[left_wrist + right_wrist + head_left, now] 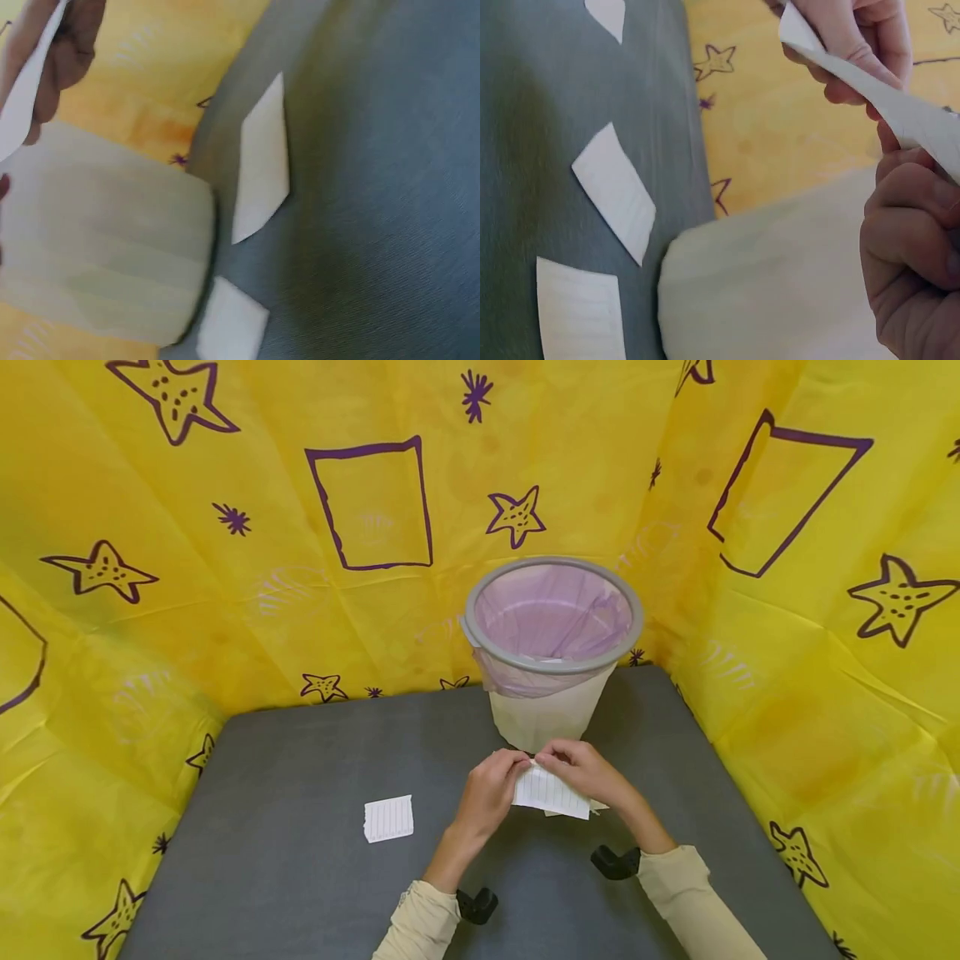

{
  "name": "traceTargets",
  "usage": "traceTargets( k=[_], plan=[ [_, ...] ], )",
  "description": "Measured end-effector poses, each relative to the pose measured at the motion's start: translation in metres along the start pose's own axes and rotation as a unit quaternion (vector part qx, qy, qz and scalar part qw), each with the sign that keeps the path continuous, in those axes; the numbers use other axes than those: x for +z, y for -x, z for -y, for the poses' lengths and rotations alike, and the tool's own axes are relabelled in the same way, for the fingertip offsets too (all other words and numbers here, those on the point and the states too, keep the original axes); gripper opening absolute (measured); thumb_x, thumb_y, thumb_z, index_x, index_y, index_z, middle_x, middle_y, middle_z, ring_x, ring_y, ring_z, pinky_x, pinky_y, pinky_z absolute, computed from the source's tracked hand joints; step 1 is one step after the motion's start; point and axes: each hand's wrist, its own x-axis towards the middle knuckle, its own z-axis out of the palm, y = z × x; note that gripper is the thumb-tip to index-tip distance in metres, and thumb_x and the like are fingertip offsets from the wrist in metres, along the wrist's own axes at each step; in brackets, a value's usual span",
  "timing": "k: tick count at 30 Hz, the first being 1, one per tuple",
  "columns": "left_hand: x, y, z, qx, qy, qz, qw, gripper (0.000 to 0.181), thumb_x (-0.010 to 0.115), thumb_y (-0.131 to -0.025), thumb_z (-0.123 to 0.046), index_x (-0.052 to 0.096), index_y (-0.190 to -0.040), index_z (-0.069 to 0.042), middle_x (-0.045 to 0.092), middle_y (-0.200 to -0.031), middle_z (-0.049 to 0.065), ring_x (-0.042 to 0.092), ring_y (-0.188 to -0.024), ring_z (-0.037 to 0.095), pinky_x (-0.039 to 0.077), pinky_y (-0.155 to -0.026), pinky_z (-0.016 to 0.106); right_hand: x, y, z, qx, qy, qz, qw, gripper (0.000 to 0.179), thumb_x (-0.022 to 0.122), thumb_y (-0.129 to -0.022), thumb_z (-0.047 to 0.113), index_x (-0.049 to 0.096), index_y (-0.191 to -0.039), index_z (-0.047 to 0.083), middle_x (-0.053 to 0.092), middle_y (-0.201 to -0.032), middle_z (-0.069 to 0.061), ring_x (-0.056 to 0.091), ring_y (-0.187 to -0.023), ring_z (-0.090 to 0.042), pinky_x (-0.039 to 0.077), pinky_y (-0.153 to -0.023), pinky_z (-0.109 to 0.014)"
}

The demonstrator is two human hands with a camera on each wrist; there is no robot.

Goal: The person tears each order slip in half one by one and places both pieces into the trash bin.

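Both hands pinch the top edge of a lined white paper piece [552, 791], just in front of the bin. My left hand [487, 789] is on its left, with thumb and fingers curled in. The right hand [588, 770] holds it close beside, fingertips almost meeting. In the right wrist view the held paper [907, 112] runs edge-on between the hands. Beneath, another paper piece [598, 806] peeks out, mostly hidden in the head view. The left wrist view has loose paper pieces [262, 161] lying on the dark tabletop.
A whitish bin [543, 706] with a grey rim and pinkish liner stands behind the hands. A torn lined piece [388, 819] lies on the grey table [300, 777] to the left. Yellow patterned cloth [262, 635] encloses the back and sides.
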Motion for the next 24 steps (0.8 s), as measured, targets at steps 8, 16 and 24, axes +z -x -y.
traceTargets(
  k=[8,16,24],
  plan=[
    [0.000,0.004,0.010,-0.047,0.044,-0.092,0.9937,0.004,0.066,-0.089,-0.007,0.067,-0.086,-0.005,0.067,-0.076,0.004,0.062,-0.065,0.012,0.049,-0.061,0.019,-0.001,0.000,0.000,0.058,-0.042,-0.040,0.9966,0.014,0.057,-0.097,0.010,0.066,-0.093,0.000,0.061,-0.077,-0.010,0.048,-0.058,-0.003,0.041,-0.053,-0.019],
    [-0.030,0.008,0.037,-0.230,0.066,0.079,0.9678,0.015,0.060,-0.096,-0.015,0.072,-0.093,-0.006,0.075,-0.092,0.008,0.070,-0.090,0.022,0.053,-0.082,0.036,-0.023,0.005,-0.026,0.060,-0.037,0.001,0.9975,0.019,0.056,-0.098,0.013,0.068,-0.090,0.000,0.059,-0.074,-0.005,0.048,-0.058,-0.004,0.041,-0.054,-0.020],
    [-0.060,0.021,0.070,-0.344,0.076,0.170,0.9204,0.020,0.057,-0.096,-0.014,0.073,-0.098,-0.003,0.073,-0.104,0.015,0.065,-0.106,0.032,0.047,-0.095,0.050,-0.057,0.016,-0.060,0.126,-0.002,0.036,0.9914,0.025,0.055,-0.099,0.020,0.068,-0.095,-0.001,0.062,-0.075,-0.007,0.051,-0.059,-0.006,0.044,-0.054,-0.021]
  ],
)
